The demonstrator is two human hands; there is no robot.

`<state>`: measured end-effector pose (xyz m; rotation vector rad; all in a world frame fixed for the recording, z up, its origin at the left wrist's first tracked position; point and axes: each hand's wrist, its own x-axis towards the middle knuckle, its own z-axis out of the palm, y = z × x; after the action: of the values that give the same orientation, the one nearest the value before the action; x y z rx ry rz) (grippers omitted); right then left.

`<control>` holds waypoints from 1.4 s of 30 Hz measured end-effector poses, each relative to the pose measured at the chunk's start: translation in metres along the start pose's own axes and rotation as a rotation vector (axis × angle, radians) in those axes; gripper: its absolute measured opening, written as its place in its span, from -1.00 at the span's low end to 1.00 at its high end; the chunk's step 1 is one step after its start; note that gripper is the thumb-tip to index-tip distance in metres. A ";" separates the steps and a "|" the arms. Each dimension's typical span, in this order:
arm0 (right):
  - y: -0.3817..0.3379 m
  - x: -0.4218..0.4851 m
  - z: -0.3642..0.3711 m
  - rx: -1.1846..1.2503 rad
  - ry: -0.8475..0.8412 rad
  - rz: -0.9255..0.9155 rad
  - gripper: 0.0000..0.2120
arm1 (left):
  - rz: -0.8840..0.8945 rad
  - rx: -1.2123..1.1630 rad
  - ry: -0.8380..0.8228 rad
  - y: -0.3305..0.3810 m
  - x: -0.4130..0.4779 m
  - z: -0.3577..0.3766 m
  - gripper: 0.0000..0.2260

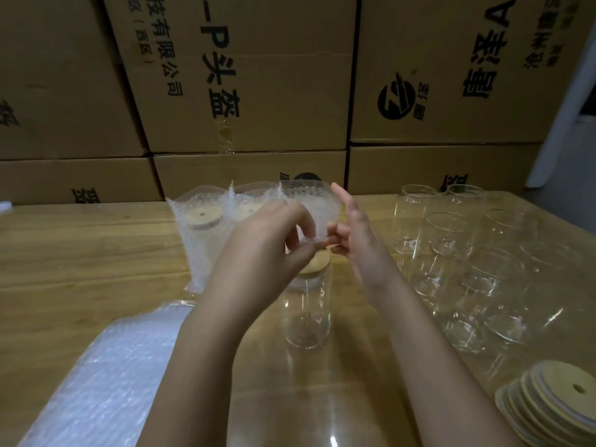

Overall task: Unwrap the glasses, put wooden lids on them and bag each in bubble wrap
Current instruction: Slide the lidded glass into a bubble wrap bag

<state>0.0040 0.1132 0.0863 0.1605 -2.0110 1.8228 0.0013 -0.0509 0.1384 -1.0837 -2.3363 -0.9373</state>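
A clear glass (306,314) with a wooden lid (317,264) stands upright on the table in front of me. Above it I hold a bubble wrap bag (311,203) in the air. My left hand (274,240) pinches its lower edge. My right hand (350,227) pinches the same edge with thumb and curled fingers, index finger pointing up. Two bagged, lidded glasses (201,233) stand behind at the left.
Several bare glasses (451,253) stand at the right. A stack of wooden lids (554,411) lies at the near right corner. A pile of flat bubble wrap bags (106,375) lies near left. Cardboard boxes (245,91) wall the table's far side.
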 end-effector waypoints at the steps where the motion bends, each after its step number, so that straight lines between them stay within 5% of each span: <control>1: 0.002 0.001 -0.001 0.014 0.002 0.019 -0.57 | 0.013 0.014 -0.034 -0.002 0.001 0.004 -0.87; 9: -0.005 -0.003 -0.008 -0.020 -0.053 0.053 -0.61 | -0.003 -0.021 -0.212 -0.014 0.002 0.023 -0.92; 15: -0.014 -0.004 -0.014 -0.064 -0.069 0.025 -0.88 | -0.028 -0.169 -0.316 -0.016 0.003 0.018 -0.70; 27: -0.025 -0.005 -0.006 0.059 0.219 -0.217 -0.86 | -0.303 -0.289 0.049 -0.037 0.001 -0.011 -0.83; 34: -0.035 -0.004 -0.005 0.470 0.491 -0.229 -0.84 | -0.349 -0.336 0.079 -0.041 -0.001 -0.016 -0.83; 42: -0.028 -0.006 0.007 0.231 0.276 -0.017 -0.89 | -0.156 -0.419 0.139 -0.021 0.003 -0.008 -0.97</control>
<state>0.0180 0.1016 0.1100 -0.0078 -1.6072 1.9448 -0.0164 -0.0657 0.1369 -0.9528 -2.1870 -1.5606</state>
